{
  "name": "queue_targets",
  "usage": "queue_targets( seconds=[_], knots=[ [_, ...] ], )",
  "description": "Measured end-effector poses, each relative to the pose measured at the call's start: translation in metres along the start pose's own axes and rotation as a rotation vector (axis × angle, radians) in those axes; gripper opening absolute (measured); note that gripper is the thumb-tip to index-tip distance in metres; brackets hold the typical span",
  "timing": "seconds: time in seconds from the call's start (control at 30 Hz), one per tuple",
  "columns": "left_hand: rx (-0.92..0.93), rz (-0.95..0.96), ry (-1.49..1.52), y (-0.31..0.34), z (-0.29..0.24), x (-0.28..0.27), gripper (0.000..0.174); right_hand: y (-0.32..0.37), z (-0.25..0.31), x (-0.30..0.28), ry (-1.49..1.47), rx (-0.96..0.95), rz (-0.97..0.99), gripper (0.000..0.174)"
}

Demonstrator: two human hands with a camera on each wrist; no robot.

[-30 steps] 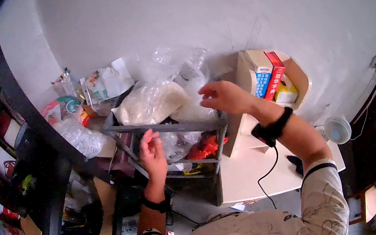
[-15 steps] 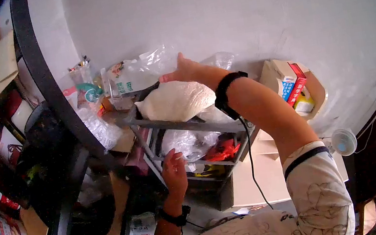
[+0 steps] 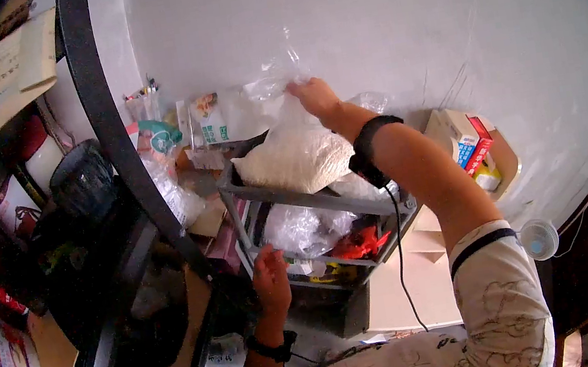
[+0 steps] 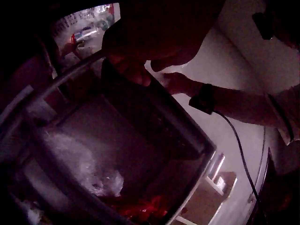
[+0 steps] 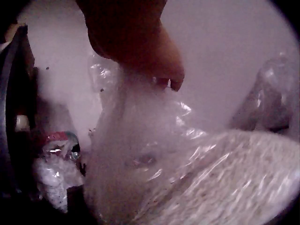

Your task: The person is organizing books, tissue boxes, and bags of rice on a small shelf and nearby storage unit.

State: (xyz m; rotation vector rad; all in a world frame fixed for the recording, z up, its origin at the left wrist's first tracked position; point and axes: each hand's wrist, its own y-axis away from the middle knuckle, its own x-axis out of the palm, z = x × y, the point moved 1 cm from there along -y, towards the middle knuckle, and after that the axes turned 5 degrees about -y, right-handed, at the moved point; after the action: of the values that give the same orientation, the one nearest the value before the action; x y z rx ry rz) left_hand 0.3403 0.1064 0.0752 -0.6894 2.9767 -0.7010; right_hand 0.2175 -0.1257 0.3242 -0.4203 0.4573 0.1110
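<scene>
Clear plastic bag of pale grain
Sits newly pinched high by the right hand, seemingly secured; shows nothing in the loosely curled left hand.

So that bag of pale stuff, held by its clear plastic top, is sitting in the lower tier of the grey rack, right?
Not the lower tier: the bag of pale stuff, held by its clear plastic top, sits in the grey rack's upper tier, as the head view shows.
</scene>
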Motion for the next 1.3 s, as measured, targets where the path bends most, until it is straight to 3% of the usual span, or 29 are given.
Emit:
queue_targets(
  seconds=[0.03,0.1,0.23,0.33,0.4,0.43,0.57,0.63,0.7,0.77,0.8,0.83,0.9,0.93,0.97,1.0,1.03,1.07,1.1,1.13,1.2,1.3],
  knots=[
    [-0.01,0.007,-0.026,0.001,-0.001,0.0,0.027,-0.001,-0.001,0.004,0.002,-0.004,-0.003,0.035],
    [-0.014,0.016,-0.049,0.0,0.001,-0.001,0.027,-0.003,-0.001,0.011,-0.595,-0.041,0.026,0.027],
    [-0.064,0.007,0.023,0.01,0.015,-0.004,0.027,-0.02,0.01,0.009,-0.38,-0.158,-0.041,0.024],
    [-0.056,0.031,0.024,0.016,0.009,-0.007,0.028,0.001,0.053,-0.003,-0.502,0.006,-0.119,0.022],
    [-0.035,0.045,0.025,0.018,0.008,-0.007,0.028,0.001,0.07,-0.013,-0.221,-0.072,-0.123,0.02],
    [-0.026,0.052,0.016,0.019,0.011,-0.007,0.027,-0.002,0.077,-0.017,-0.511,0.036,-0.168,0.019],
    [-0.065,0.116,0.125,0.02,0.005,0.005,0.029,-0.009,0.105,-0.052,-0.572,0.002,-0.213,0.018],
    [-0.044,0.202,0.045,0.017,-0.005,0.013,0.029,-0.004,0.122,-0.081,-0.133,-0.374,-0.151,0.027],
    [-0.024,0.289,-0.034,0.014,-0.021,0.022,0.03,0.016,0.152,-0.103,-0.106,-0.394,-0.134,0.025],
    [-0.242,0.407,0.229,0.01,-0.046,0.036,0.033,0.028,0.169,-0.117,-0.079,-0.414,-0.105,0.023],
    [-0.228,0.434,0.23,0.005,-0.053,0.045,0.033,0.036,0.178,-0.134,0.331,-0.65,-0.227,0.018],
    [-0.257,0.501,0.414,0.001,-0.061,0.054,0.038,0.043,0.186,-0.144,0.748,-0.87,-0.332,0.018],
    [-0.319,0.627,0.924,-0.017,-0.092,0.079,0.05,0.058,0.196,-0.162,0.664,-0.814,-0.302,0.017],
    [-0.311,0.645,0.919,-0.024,-0.101,0.091,0.05,0.067,0.199,-0.172,0.575,-0.759,-0.261,0.016],
    [-0.378,0.688,1.152,-0.03,-0.103,0.098,0.05,0.069,0.198,-0.171,0.573,-0.758,-0.262,0.016],
    [-0.445,0.758,1.378,-0.036,-0.11,0.114,0.05,0.077,0.199,-0.185,0.25,-0.596,-0.17,0.018],
    [-0.279,0.819,1.37,-0.047,-0.108,0.137,0.05,0.086,0.2,-0.191,-0.074,-0.432,-0.061,0.027],
    [-0.114,0.878,1.358,-0.049,-0.132,0.157,0.05,0.105,0.203,-0.196,-0.074,-0.436,-0.08,0.027],
    [-0.34,0.79,1.425,-0.043,-0.146,0.16,0.051,0.115,0.201,-0.189,-0.314,-0.344,-0.075,0.028],
    [-0.239,0.857,1.527,-0.04,-0.148,0.172,0.055,0.126,0.201,-0.188,-0.552,-0.251,-0.07,0.029],
    [-0.18,0.948,1.619,-0.029,-0.158,0.195,0.056,0.135,0.183,-0.197,-0.539,-0.284,-0.066,0.031],
    [-0.182,1.025,1.643,-0.01,-0.165,0.211,0.057,0.147,0.168,-0.216,-0.553,-0.187,0.005,0.029]
  ],
)
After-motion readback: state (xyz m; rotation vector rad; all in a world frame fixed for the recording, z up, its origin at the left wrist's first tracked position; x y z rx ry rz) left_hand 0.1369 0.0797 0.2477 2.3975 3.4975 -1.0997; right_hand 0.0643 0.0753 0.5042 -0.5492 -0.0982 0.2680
